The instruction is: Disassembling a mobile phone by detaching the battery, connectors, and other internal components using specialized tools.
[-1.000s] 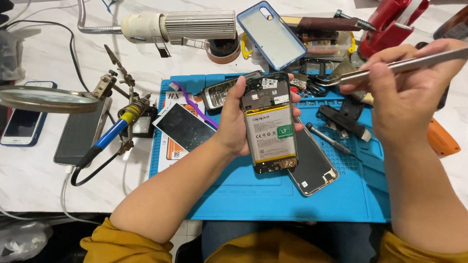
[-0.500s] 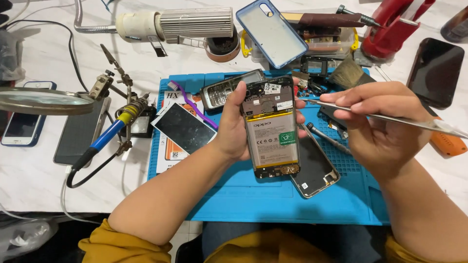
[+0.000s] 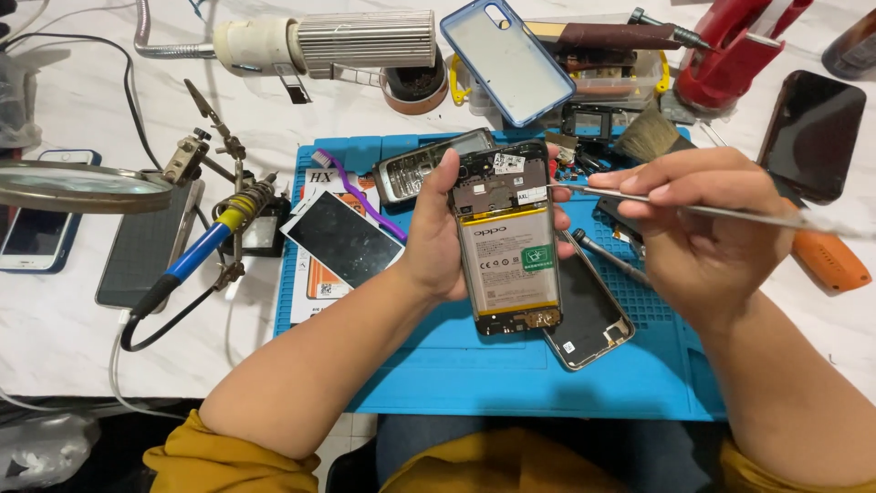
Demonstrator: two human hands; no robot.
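White marble-patterned worktop [image 3: 82, 356] is carrying a blue silicone repair mat [image 3: 474, 374], with tools crowding its far edge. At the left edge, a round magnifying lens [image 3: 78, 185] is hanging over a dark phone lying face up [image 3: 146, 246], and a blue-handled soldering iron [image 3: 196, 256] is resting in its clip stand beside the mat's left edge. On the mat's left part, a loose white-framed phone screen [image 3: 342, 239] is lying flat.

Over the mat's middle, the left hand [image 3: 438, 242] is gripping an opened black smartphone with its battery exposed [image 3: 506, 242], thumb on the left side and fingertips wrapping round the right side, holding it upright above the mat. Just beneath it, a detached silver-rimmed back cover [image 3: 589, 306] is lying on the mat.

To the right, the right hand [image 3: 703, 228] is pinching thin metal tweezers [image 3: 639, 201], whose tip is touching the upper right part of the phone's board. Near the worktop's far right corner, a red plastic tool stand [image 3: 730, 55] and a dark phone lying face down [image 3: 812, 132] are sitting, with an orange-handled tool [image 3: 830, 260] just behind the right hand.
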